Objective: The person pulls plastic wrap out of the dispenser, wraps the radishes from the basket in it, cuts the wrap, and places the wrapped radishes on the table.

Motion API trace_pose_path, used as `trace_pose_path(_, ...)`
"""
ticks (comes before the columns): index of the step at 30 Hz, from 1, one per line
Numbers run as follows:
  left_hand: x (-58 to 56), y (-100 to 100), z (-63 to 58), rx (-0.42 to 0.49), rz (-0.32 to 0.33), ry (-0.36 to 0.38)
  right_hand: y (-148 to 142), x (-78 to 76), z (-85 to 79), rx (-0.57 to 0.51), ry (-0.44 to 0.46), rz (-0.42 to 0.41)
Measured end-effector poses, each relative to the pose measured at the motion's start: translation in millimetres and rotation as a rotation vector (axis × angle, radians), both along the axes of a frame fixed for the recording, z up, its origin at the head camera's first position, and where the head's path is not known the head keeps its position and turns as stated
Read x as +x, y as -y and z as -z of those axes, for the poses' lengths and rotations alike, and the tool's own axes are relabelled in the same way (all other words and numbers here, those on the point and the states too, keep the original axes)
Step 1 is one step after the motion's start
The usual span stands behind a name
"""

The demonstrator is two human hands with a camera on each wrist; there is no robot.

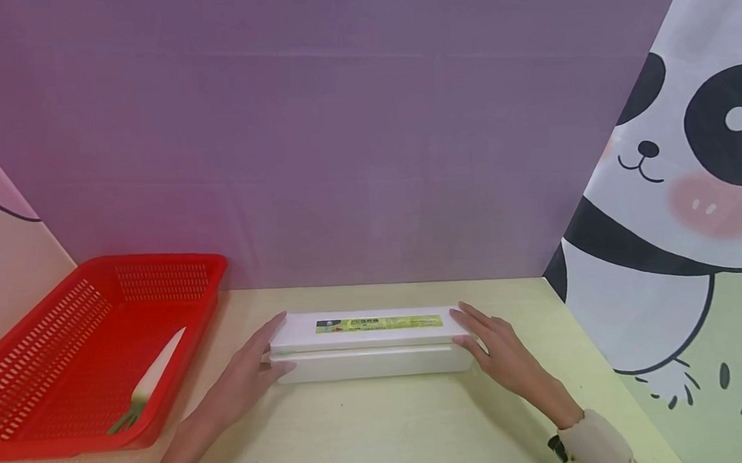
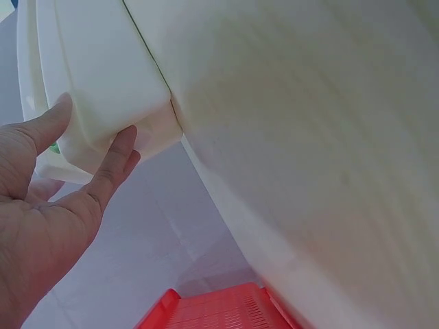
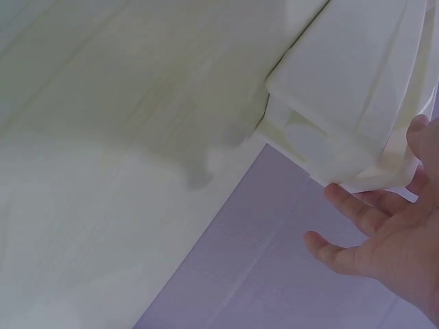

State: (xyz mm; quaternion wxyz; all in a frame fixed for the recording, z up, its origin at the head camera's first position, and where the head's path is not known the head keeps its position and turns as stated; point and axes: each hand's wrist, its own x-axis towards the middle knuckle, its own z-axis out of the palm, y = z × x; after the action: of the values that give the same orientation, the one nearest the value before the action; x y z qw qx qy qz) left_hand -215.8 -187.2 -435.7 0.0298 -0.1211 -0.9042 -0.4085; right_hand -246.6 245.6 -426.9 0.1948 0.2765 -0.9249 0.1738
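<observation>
A long white cling film dispenser [image 1: 366, 364] with a yellow-green label [image 1: 379, 324] on its lid lies crosswise on the table. My left hand [image 1: 243, 384] holds its left end, thumb on the front face and fingers around the end. At the other end my right hand [image 1: 511, 359] grips in the same way, with the thumb near the seam under the lid. The right wrist view shows some fingertips against that end of the dispenser [image 3: 343, 89] and one finger standing apart from it. A bit of green shows at the seam, near the left thumb [image 2: 55, 120].
To the left stands a red plastic basket [image 1: 40, 450] with slotted walls. Inside it lies a white radish [image 1: 159, 372] with green stalks. A purple backdrop [image 1: 353, 154] rises behind the pale table [image 1: 358, 437], and a panda-print sheet [image 1: 657, 320] borders the right side.
</observation>
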Motion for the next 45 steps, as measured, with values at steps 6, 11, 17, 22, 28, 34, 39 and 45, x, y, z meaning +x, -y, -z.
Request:
trace_pose_path(6,-1.5,0,-2.0,0.002,0.009,-0.037,1,-3.0,-3.8,0.004,-0.014,-0.012)
trace_pose_path(11,0.7,5,-2.5,-0.011,0.014,-0.072,7,-7.2,-6.8,0.006,-0.002,-0.036)
trace_pose_path(17,2.4,8,-1.7,-0.008,-0.006,-0.062,12,-10.5,-5.0,0.017,0.027,-0.029)
trace_pose_path(22,2.0,9,0.2,0.018,0.011,-0.04,11,-9.2,-2.4,0.016,0.034,-0.009)
trace_pose_path(28,3.1,7,0.0,0.028,0.02,-0.003,8,-6.0,-1.3,0.004,0.023,-0.002)
trace_pose_path(34,0.5,4,1.9,0.044,0.047,-0.037,5,-3.5,-3.8,0.007,0.009,0.007)
trace_pose_path(39,0.6,4,2.2,0.059,0.056,-0.021,4,-3.0,-4.8,0.005,0.016,0.0)
trace_pose_path(45,-0.1,3,-0.4,0.04,0.021,-0.009,2,-4.9,-7.0,-0.018,0.03,-0.024)
